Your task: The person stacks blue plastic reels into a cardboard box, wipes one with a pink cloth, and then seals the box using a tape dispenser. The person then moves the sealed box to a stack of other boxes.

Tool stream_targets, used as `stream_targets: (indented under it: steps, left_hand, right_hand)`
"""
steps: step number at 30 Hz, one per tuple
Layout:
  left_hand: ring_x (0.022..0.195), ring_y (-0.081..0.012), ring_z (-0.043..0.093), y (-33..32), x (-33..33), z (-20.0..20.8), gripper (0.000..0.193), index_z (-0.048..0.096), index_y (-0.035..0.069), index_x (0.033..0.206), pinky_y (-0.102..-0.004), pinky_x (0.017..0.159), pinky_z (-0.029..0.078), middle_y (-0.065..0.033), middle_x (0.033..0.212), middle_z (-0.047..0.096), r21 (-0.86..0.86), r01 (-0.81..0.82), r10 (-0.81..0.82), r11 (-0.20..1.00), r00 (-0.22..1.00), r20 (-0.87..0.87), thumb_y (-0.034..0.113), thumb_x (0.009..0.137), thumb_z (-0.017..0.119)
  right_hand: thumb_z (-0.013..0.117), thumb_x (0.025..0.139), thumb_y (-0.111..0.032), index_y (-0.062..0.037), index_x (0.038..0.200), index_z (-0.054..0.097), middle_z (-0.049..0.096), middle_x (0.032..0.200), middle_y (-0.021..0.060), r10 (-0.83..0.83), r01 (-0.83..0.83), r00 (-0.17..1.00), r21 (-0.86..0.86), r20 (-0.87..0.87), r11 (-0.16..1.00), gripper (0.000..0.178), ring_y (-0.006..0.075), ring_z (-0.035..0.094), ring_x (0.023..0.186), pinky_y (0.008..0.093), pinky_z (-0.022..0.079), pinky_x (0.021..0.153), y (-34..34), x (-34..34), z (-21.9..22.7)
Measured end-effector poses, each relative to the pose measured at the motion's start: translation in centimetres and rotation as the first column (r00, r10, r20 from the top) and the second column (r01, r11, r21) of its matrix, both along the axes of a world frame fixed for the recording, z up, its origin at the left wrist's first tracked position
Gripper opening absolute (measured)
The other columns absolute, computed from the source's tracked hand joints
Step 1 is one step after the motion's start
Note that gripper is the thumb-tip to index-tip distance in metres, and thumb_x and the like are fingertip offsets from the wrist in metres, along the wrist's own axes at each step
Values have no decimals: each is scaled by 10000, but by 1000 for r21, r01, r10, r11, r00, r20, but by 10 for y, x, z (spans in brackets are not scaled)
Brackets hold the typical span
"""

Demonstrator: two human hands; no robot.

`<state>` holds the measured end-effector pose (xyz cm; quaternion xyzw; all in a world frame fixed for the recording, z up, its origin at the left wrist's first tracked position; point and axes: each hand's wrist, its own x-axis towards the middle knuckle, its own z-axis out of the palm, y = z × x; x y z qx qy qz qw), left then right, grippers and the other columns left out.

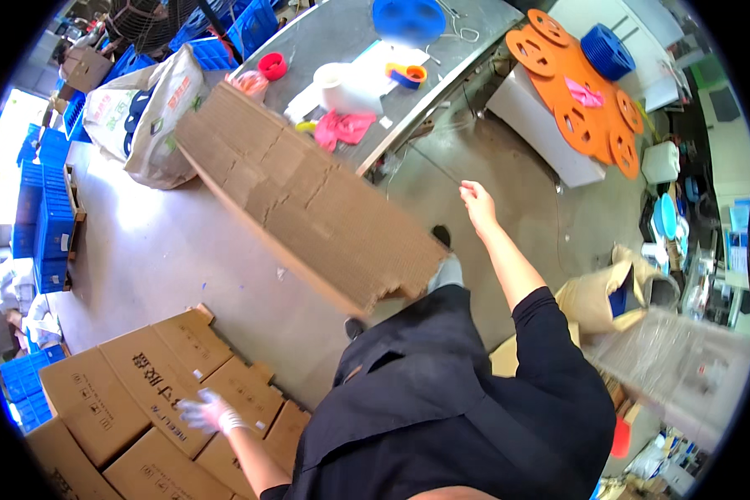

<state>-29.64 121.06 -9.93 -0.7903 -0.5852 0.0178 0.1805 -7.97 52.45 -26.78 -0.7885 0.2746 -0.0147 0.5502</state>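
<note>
My left hand, in a thin whitish glove, hovers over or rests on a stack of sealed brown cardboard boxes. Its fingers are spread and hold nothing; contact with the boxes cannot be made out. My right hand is bare and reaches forward over the floor, its fingers loosely bent and nothing visible in them. Between my hands and the grey worktable lies a long brown cardboard box, slanting from upper left to lower right, with a torn near end. Neither hand touches it, and what supports it is hidden.
On the worktable are a white roll, pink cloth and tape rolls. Orange reel discs and stacked blue reels stand at the right. A big woven sack and blue crates occupy the left.
</note>
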Motion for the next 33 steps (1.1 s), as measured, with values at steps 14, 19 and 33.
stream_targets:
  steps: [14,19,33]
  left_hand:
    - [1304,-398,380,-382,12,-44,686,392,74,1394,-434,1098,295,-232,1417,392,-640,334,-455,692,890,-27,185,780,674]
    - [1282,-395,402,-446,47,-40,668,420,68,1370,-467,1100,278,-227,1396,414,-702,356,-486,617,874,16,187,769,685]
    - [1310,-284,417,-454,159,-9,481,462,14,1341,-360,1096,309,-169,1378,476,-601,722,-293,342,690,662,71,881,589]
  right_hand:
    - [729,769,-351,9,1370,357,507,1291,235,493,-220,837,-681,236,699,793,361,446,1245,452,363,1028,-87,427,-176]
    - [690,796,-336,-114,1126,604,665,1055,97,466,-557,807,-728,-363,399,407,262,604,1066,566,272,1063,-101,468,-180]
    - [728,790,-256,-39,1102,621,604,1183,182,609,-681,675,33,416,732,395,418,332,1338,471,217,1127,-33,128,42]
